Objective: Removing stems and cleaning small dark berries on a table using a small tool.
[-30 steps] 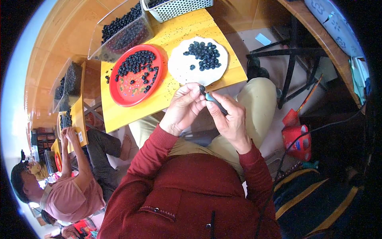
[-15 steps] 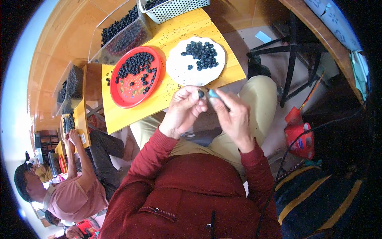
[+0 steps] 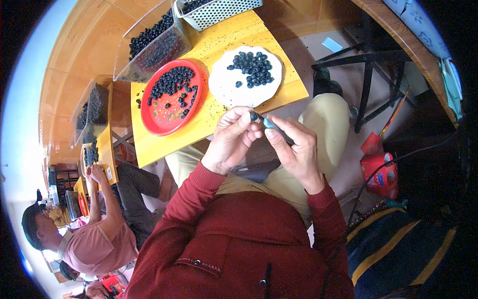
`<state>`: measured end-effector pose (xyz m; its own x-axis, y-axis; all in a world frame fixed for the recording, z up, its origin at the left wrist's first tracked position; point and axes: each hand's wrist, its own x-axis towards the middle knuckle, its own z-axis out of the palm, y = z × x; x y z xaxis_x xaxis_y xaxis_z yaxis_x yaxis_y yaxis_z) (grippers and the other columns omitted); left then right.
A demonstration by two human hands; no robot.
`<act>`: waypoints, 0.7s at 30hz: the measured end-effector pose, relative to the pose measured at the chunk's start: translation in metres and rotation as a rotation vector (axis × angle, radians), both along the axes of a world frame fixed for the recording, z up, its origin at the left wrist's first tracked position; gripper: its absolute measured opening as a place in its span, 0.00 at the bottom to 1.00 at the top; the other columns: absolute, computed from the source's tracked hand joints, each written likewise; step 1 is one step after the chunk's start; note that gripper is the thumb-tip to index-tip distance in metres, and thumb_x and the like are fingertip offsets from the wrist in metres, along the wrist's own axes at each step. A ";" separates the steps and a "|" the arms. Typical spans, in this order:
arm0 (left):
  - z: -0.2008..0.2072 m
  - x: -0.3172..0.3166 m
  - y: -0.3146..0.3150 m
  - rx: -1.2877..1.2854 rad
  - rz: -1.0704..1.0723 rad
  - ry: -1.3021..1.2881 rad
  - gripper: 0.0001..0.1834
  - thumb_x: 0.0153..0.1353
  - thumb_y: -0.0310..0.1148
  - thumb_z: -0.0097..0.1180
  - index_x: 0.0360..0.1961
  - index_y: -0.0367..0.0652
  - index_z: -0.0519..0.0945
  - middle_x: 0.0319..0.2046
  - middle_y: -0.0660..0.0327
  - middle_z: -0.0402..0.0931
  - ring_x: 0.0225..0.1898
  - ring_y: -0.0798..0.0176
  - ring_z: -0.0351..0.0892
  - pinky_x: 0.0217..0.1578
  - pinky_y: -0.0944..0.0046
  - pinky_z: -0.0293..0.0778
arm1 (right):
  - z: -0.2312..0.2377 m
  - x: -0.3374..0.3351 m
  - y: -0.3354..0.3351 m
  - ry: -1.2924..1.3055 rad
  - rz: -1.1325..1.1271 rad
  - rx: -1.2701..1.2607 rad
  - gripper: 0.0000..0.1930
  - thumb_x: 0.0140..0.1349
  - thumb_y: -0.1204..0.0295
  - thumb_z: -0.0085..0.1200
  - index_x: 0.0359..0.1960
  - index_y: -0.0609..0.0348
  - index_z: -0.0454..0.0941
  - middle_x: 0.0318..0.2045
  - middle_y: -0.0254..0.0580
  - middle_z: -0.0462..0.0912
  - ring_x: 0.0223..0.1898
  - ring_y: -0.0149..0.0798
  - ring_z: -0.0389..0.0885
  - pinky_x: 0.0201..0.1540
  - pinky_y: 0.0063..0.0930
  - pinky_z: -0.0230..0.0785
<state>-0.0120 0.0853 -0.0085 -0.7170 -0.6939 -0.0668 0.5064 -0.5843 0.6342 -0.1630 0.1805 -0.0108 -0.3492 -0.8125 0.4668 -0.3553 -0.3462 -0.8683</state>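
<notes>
Shiny orange-brown panelling runs along the back of this room, and in front of it there's a yellow wooden tabletop with dark specks all over it. On the tabletop sits a round red plate with a printed pattern, dark berries bunched toward its far side and a few strays lower down. Some loose berries lie just left of it too. Next to it is a white plate with a wavy rim, with another cluster of berries and one sitting a bit apart. Farther back there's a clear plastic bin loaded with berries, beside a white perforated basket that has dark berries in it as well.

The person's left hand is pinching one small round dark berry between the fingers, just off the near edge of the tabletop. The right hand has its fingers wrapped around a slim tool with a pale blue part and a dark handle, its front end right by the berry. Can't tell if they're actually touching.

Off to the left, a co-worker in a pink shirt sits with both hands near more berries.
</notes>
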 end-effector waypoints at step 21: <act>0.001 -0.002 0.002 -0.037 0.028 -0.024 0.07 0.67 0.31 0.56 0.41 0.39 0.79 0.35 0.60 0.80 0.34 0.68 0.80 0.38 0.66 0.81 | 0.003 -0.002 0.002 0.066 -0.017 -0.002 0.13 0.61 0.72 0.61 0.45 0.65 0.81 0.27 0.48 0.81 0.27 0.45 0.83 0.28 0.35 0.72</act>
<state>-0.0142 0.0874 -0.0078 -0.6959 -0.7158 -0.0581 0.5063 -0.5463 0.6673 -0.1650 0.1827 -0.0074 -0.3315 -0.8058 0.4907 -0.4180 -0.3409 -0.8421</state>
